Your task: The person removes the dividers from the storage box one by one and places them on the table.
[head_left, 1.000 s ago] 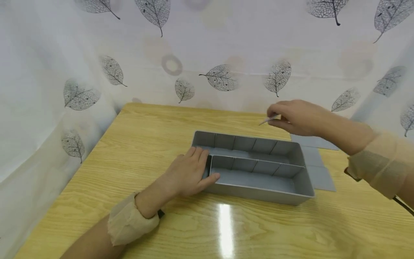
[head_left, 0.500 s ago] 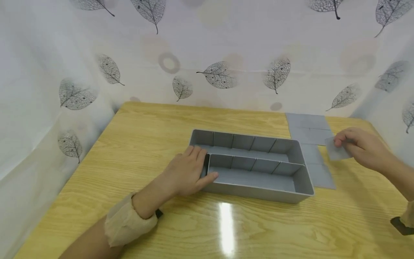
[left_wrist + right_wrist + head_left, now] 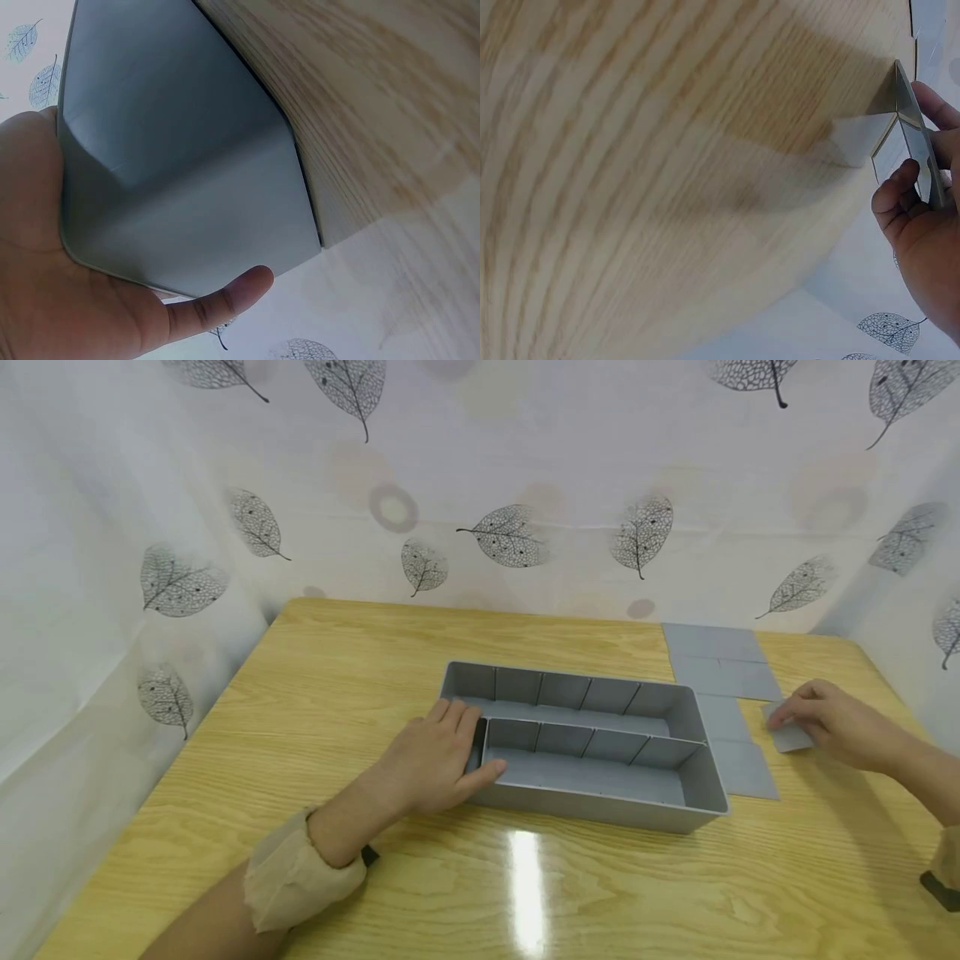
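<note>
A grey divided storage box (image 3: 600, 804) stands on the wooden table, a long partition splitting it into two rows. My left hand (image 3: 427, 760) holds its left end, fingers over the rim and thumb along the front edge. In the left wrist view the palm lies against the box's outer wall (image 3: 195, 202). At the right, my right hand (image 3: 843, 727) pinches a small, thin grey divider panel (image 3: 789, 739) between thumb and fingers, just above the table. The right wrist view shows this divider panel (image 3: 919, 142) tilted in the fingers; its lower edge is near the table.
Several flat grey panels (image 3: 738, 768) lie on the table to the right of the box and behind it. A dark divider (image 3: 477, 745) sits inside the box beside the left hand. A leaf-print curtain (image 3: 525, 468) hangs behind the table (image 3: 360, 643).
My right hand has moved from above the box's far right corner to the right and down, carrying the divider panel close to the table. The left hand and the box have stayed in place.
</note>
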A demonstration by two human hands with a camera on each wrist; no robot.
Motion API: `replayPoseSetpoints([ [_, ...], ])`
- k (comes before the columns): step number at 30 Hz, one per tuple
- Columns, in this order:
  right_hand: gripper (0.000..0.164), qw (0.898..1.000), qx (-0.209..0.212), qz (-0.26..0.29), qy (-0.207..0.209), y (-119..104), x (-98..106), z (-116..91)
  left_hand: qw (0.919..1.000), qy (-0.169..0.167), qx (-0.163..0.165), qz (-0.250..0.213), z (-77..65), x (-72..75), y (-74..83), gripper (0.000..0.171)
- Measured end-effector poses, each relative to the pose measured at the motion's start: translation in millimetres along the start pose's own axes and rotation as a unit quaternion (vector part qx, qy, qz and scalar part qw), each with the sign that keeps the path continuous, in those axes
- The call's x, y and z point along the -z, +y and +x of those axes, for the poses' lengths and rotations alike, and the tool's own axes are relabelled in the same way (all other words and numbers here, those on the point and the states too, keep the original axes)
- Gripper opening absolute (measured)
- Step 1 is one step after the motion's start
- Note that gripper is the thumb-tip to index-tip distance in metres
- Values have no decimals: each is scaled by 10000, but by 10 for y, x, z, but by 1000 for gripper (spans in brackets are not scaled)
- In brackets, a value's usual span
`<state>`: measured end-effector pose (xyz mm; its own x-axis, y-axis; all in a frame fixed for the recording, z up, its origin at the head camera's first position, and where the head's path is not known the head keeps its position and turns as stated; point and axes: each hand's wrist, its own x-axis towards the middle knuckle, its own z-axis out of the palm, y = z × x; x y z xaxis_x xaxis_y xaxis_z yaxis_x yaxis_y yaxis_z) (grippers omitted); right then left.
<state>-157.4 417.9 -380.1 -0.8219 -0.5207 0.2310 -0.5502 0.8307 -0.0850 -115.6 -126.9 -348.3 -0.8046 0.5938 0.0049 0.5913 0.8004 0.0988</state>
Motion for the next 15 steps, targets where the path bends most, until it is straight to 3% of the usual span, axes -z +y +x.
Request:
replayPoseSetpoints([
  [5, 44, 9994, 248, -49, -231, 45, 11, -51, 10000, -11, -9, -6, 4, 2, -3, 79],
  [9, 28, 9979, 524, -389, 44, 98, 8, -106, 10000, -20, -46, 30, 9, 3, -7, 78],
  [12, 18, 9979, 467, -447, 47, 135, 21, -151, 10000, -51, -51, 14, 7, 5, -8, 78],
  [15, 21, 9983, 346, -461, -123, 156, 40, -182, 10000, -89, -28, -13, 3, 3, -13, 78],
])
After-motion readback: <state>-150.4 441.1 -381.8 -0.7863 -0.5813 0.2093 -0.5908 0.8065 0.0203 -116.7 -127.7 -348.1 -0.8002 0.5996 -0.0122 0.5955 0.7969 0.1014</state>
